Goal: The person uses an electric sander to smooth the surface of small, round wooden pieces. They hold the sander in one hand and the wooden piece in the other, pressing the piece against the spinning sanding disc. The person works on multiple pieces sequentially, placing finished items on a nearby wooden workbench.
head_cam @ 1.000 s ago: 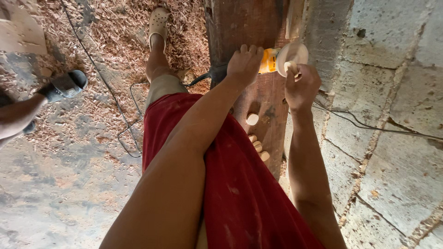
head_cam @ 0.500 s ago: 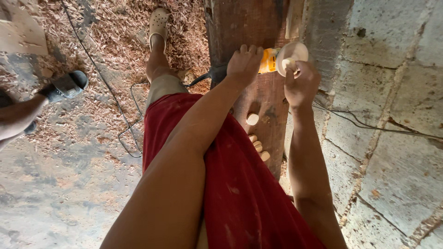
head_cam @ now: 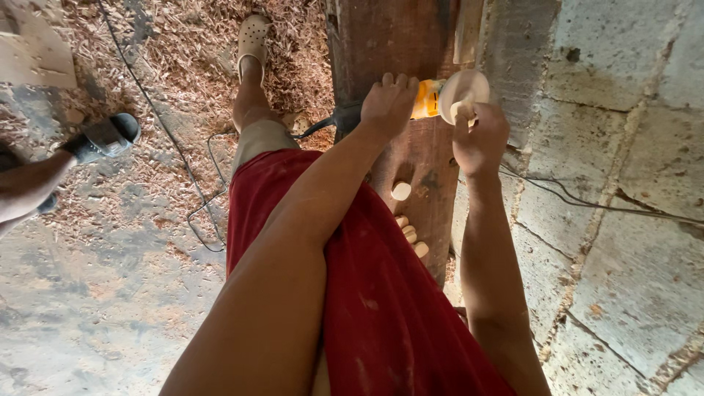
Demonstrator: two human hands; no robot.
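Seated worker at a dark plank desk, both hands on a yellow sander and a small wooden piece.

Far left: another person's forearm (head_cam: pixel 26 187) enters frame beside a grey power tool (head_cam: pixel 106 136), over a floor (head_cam: pixel 110 308) thick with wood shavings; a thin black cable (head_cam: pixel 194 202) loops across it. Centre: red cloth (head_cam: pixel 367 293) over the lap, one leg stretched out to a cream clog (head_cam: pixel 253 33). Left hand (head_cam: pixel 389 103) lies clenched over the body of the yellow sander (head_cam: pixel 427 99), pinning it to the desk (head_cam: pixel 396 44). A few pale wooden plugs (head_cam: pixel 401 191) lie on the plank nearer the body. Right hand (head_cam: pixel 480 139) grasps a small pale wooden piece (head_cam: pixel 462 110), pressing it against the sander's round disc (head_cam: pixel 463 88). Far right: rough block wall (head_cam: pixel 623 183).
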